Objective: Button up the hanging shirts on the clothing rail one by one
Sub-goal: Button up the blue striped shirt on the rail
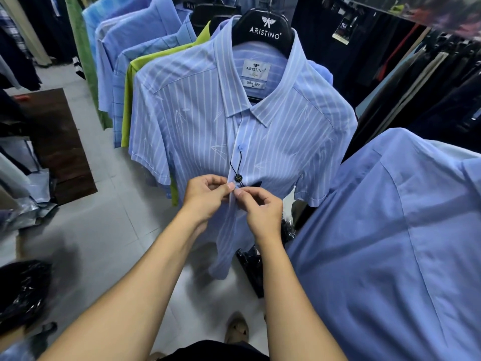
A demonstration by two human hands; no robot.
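A plain mid-blue cotton shirt [390, 243] fills the right foreground, hanging with its shoulder turned toward the camera. At the centre, facing the camera, hangs the shirt being buttoned, a light-blue short-sleeved shirt with white vertical stripes [197, 131]. It sits at the front of a row of hanging shirts, with a lime-green shirt [135, 82] just behind it and several pale-blue ones further back to the left. Below them lies a pale tiled floor [104, 230]. The striped shirt hangs on a broad black plastic hanger printed ARISTINO [265, 29], which shows above the open collar. The left hand [205, 194] and right hand [263, 209] meet at the front placket at about mid-chest. Each pinches the fabric edge between thumb and forefinger, their tips touching, while the other fingers are curled in toward the palms. Whether a button lies between the fingertips cannot be told. A white woven brand label [256, 69] sits inside the collar. A small round black tag on a thin black cord [238, 177] hangs just above the fingertips. The cord loops up to a pale-blue button [241, 146] that is fastened on the placket.
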